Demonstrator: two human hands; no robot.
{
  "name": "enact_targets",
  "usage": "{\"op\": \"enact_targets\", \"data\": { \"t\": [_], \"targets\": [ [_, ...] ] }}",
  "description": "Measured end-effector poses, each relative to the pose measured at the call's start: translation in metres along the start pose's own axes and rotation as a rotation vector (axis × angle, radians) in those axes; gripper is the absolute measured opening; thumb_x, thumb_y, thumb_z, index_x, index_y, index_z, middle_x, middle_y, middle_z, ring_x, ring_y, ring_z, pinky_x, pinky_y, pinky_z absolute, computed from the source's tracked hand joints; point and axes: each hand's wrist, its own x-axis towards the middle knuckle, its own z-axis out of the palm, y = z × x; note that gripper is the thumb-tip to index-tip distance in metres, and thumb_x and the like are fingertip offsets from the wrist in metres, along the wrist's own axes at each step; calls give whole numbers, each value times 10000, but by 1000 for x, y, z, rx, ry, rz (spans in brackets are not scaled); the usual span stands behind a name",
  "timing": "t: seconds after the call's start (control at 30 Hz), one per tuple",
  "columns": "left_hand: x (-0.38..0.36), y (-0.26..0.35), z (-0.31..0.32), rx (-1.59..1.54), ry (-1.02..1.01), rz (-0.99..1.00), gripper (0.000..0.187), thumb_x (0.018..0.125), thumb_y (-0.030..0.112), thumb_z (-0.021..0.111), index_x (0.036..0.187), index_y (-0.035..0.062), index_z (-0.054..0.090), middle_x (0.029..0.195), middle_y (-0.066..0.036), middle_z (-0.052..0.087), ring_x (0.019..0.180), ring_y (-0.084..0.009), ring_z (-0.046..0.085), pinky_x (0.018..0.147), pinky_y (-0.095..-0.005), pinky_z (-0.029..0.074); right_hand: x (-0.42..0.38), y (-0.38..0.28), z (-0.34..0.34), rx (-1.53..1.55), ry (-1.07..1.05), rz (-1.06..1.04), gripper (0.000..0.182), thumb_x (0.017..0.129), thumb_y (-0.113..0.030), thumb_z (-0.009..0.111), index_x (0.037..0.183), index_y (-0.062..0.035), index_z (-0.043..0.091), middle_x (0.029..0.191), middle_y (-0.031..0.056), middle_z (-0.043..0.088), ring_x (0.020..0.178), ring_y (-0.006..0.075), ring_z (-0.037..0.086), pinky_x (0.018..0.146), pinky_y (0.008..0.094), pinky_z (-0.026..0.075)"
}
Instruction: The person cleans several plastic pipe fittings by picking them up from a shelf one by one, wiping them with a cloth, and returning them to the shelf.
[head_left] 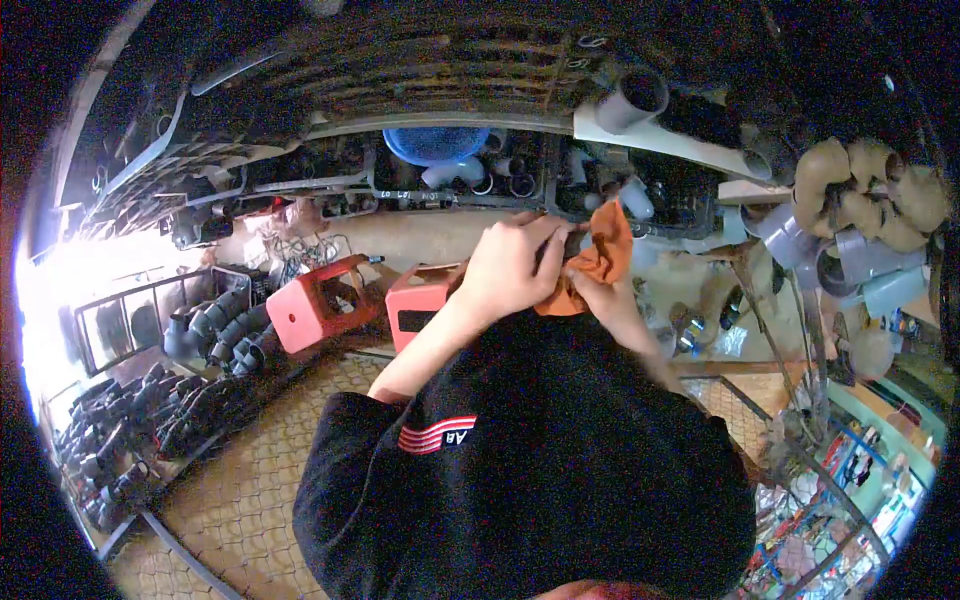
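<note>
Hands are meeting over an orange cloth (600,255) in the head view, held chest-high in front of a cluttered shelf (650,135) of pipe fittings. Left hand (510,265) is curling tight around the cloth's lower part, fingers closed on it. Right hand (590,285) is pinching the same cloth from beneath, mostly hidden by the fabric, which is standing up above both fists. A black sleeve (400,440) with a striped patch is filling the foreground. Two red stools (320,305) are sitting on the floor just left of the hands, and grey elbows (215,330) are lying piled further left. Tan fittings (870,190) are hanging at right.
</note>
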Motion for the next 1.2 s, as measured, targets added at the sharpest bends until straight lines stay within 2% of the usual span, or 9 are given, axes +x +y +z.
{"op": "enact_targets", "data": {
  "t": [0.2,0.27,0.3,0.4,0.5,0.63,0.87,1.03,1.2],
  "targets": [
    [6,-2,-6,-195,10,81,328,873,163,537,1142,-22,512,1004,-150,599,914,-246,580,831,-338,446,0,-24,8,-341,190,-314,398,783,-7,663,1132,-13,472,1048,69,562,959,158,577,836,313,478],
    [1,6,-7,-573,10,-385,341,867,235,593,1106,3,520,945,-150,603,844,-208,592,757,-338,477,1,-38,18,-98,343,-268,397,762,-32,691,1104,-10,492,1039,79,557,948,165,570,817,311,479],
    [-1,-3,-9,-530,-61,-457,421,879,326,600,1139,9,505,861,-98,608,777,-147,572,723,-299,472,12,-39,6,-484,289,-525,455,719,-103,743,1093,-13,500,1036,96,536,932,189,550,803,325,469],
    [5,-7,-28,-705,-496,-1014,473,903,440,540,941,-27,598,709,-73,617,607,-179,575,557,-317,449,12,-35,7,-553,202,-621,644,667,-222,784,1159,4,435,1065,111,509,952,209,540,838,341,442],
    [-4,-19,0,-569,-93,-477,479,907,418,537,834,-51,598,598,-97,598,531,-248,575,512,-358,438,13,-35,8,-617,197,-667,679,636,-266,807,1138,0,434,1065,115,502,975,235,522,868,356,419],
    [9,17,-17,-130,-151,-443,387,891,333,554,875,-53,573,718,-242,593,677,-386,599,608,-415,466,23,-54,13,-512,220,-621,594,713,-149,714,1173,-3,370,1140,122,476,1027,207,504,919,330,402],
    [0,4,-3,30,-35,-42,417,840,256,629,1107,-40,505,1005,-246,553,894,-415,554,759,-443,459,24,-46,25,172,329,-270,401,804,-29,567,1178,-26,421,1140,95,518,1012,165,523,892,301,425],
    [-1,-2,-7,51,4,145,495,756,138,690,1184,-7,488,1122,-200,509,1006,-376,503,856,-425,438,11,-52,27,486,525,124,315,894,-157,579,1171,-60,465,1084,53,563,974,149,569,889,314,460],
    [-5,-24,-10,-6,-45,289,491,620,18,713,1091,35,574,1130,-130,550,1044,-356,511,874,-399,457,11,-53,-3,433,206,252,305,911,-150,549,1195,-49,503,1153,63,570,1094,181,552,941,318,430]
  ]
}}
